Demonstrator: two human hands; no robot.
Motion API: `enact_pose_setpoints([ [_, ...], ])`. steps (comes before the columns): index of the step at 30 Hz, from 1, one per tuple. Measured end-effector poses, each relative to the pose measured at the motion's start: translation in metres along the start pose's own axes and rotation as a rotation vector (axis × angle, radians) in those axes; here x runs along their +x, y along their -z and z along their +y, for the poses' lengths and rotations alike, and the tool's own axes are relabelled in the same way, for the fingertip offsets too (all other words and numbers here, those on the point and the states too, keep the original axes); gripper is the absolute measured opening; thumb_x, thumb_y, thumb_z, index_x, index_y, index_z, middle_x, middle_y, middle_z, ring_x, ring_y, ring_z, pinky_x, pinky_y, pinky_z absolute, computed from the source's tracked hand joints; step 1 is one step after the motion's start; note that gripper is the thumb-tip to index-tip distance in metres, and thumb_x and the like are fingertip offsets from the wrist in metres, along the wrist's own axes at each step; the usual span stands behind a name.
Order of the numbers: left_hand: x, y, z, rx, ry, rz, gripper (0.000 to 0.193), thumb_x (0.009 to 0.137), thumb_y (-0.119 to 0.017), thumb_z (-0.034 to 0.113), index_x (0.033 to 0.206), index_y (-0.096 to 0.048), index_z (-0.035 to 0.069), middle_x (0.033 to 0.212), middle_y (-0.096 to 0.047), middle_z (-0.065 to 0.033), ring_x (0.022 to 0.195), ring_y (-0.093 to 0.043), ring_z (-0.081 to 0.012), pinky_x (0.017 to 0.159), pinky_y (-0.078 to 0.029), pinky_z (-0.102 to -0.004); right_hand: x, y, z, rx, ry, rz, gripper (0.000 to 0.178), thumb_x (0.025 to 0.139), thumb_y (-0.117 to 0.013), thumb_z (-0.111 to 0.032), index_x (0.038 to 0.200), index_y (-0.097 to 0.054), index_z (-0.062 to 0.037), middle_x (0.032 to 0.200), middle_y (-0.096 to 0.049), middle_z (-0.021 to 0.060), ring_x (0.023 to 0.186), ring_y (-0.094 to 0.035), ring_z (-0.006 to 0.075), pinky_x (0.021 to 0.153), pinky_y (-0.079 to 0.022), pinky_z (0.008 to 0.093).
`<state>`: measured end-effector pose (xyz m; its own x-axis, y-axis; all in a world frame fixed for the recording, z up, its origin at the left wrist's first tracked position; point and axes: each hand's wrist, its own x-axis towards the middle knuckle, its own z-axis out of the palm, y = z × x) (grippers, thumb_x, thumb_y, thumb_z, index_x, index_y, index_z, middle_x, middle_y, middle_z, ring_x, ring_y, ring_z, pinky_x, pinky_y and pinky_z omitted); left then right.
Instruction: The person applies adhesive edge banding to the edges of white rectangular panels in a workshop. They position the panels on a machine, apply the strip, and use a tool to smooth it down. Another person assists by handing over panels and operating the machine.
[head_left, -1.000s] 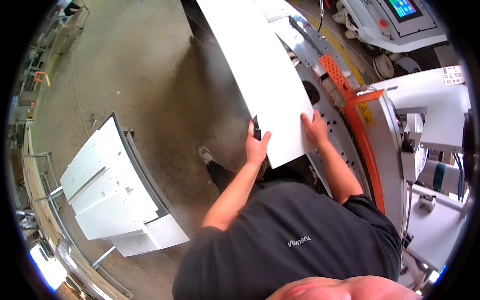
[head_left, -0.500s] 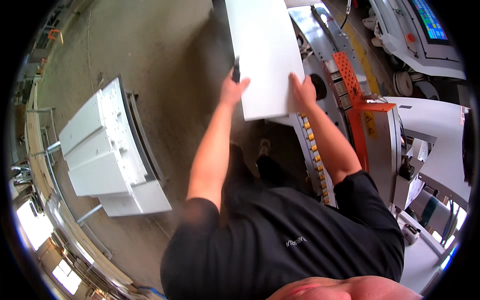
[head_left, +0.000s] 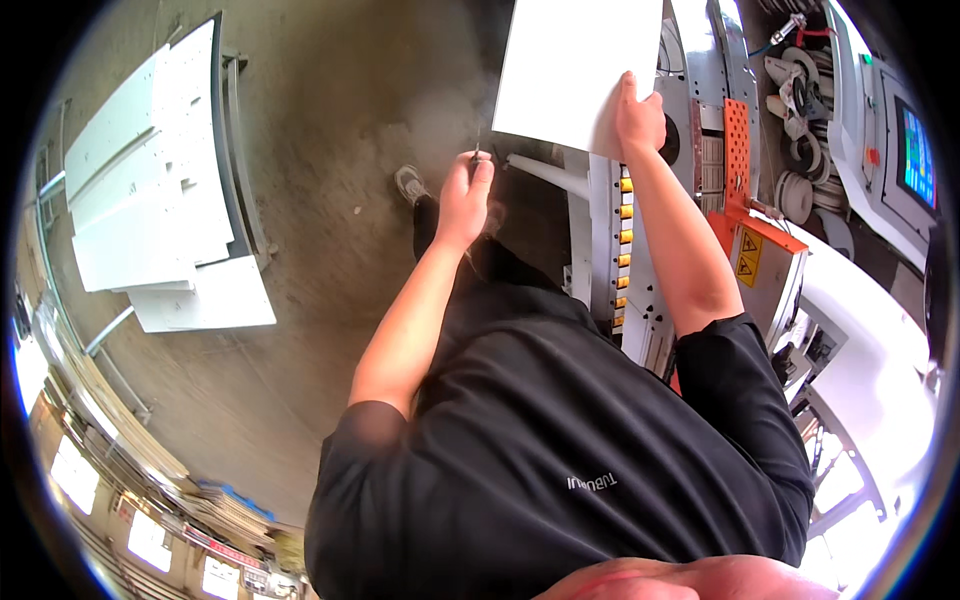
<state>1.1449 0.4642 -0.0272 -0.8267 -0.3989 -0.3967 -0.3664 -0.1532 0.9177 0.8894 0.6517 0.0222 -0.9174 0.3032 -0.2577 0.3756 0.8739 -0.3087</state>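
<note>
A white rectangular panel [head_left: 580,75] extends out of the top of the view, just right of the middle. My right hand [head_left: 642,122] is closed on its right edge near the close corner, thumb lying on the top face and fingers mostly hidden. My left hand [head_left: 464,203] is raised to the left of the panel, apart from it. Closed in that fist is a small dark hand tool [head_left: 477,156] with a thin pointed tip sticking up; its exact kind is too small to tell.
White panels [head_left: 120,190] lie stacked on a metal rack at the left. On the right stands a machine with a strip of yellow rollers [head_left: 625,240], an orange perforated bracket [head_left: 737,155] and a control screen [head_left: 915,155]. Tape rolls [head_left: 795,197] sit beside it.
My left hand has let go of the panel's left edge and moved toward me, keeping the dark tool. My right hand stays on the panel. The view has turned.
</note>
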Motion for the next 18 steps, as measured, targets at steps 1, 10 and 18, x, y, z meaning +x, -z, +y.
enact_pose_setpoints([
  [1,0.000,-0.003,0.006,0.001,0.026,-0.029,0.041,0.107,-0.055,0.040,0.129,-0.062,0.006,0.107,-0.069,-0.0069,0.100,-0.064,-0.0185,0.094,-0.049,-0.0325,0.000,0.000,0.001,-0.001,-0.008,0.003,0.084,0.094,-0.046,-0.073,0.129,-0.058,0.0020,0.126,-0.068,0.0256,0.120,-0.064,0.0428,0.103,-0.047,0.0499],
  [10,0.011,-0.015,0.010,0.057,-0.143,0.043,0.044,0.107,-0.055,0.038,0.134,-0.059,0.004,0.126,-0.067,-0.0147,0.118,-0.064,-0.0306,0.099,-0.049,-0.0383,-0.002,-0.003,-0.005,-0.018,-0.034,0.031,0.080,0.096,-0.047,-0.069,0.129,-0.059,0.0022,0.128,-0.067,0.0235,0.121,-0.063,0.0417,0.105,-0.046,0.0482],
  [18,0.021,-0.010,0.014,-0.035,-0.150,-0.045,0.046,0.107,-0.055,0.037,0.138,-0.057,0.002,0.127,-0.067,-0.0161,0.120,-0.063,-0.0299,0.102,-0.047,-0.0366,-0.002,-0.005,-0.004,-0.008,-0.012,0.039,0.079,0.096,-0.047,-0.069,0.128,-0.059,0.0026,0.126,-0.068,0.0235,0.120,-0.064,0.0404,0.105,-0.046,0.0474],
])
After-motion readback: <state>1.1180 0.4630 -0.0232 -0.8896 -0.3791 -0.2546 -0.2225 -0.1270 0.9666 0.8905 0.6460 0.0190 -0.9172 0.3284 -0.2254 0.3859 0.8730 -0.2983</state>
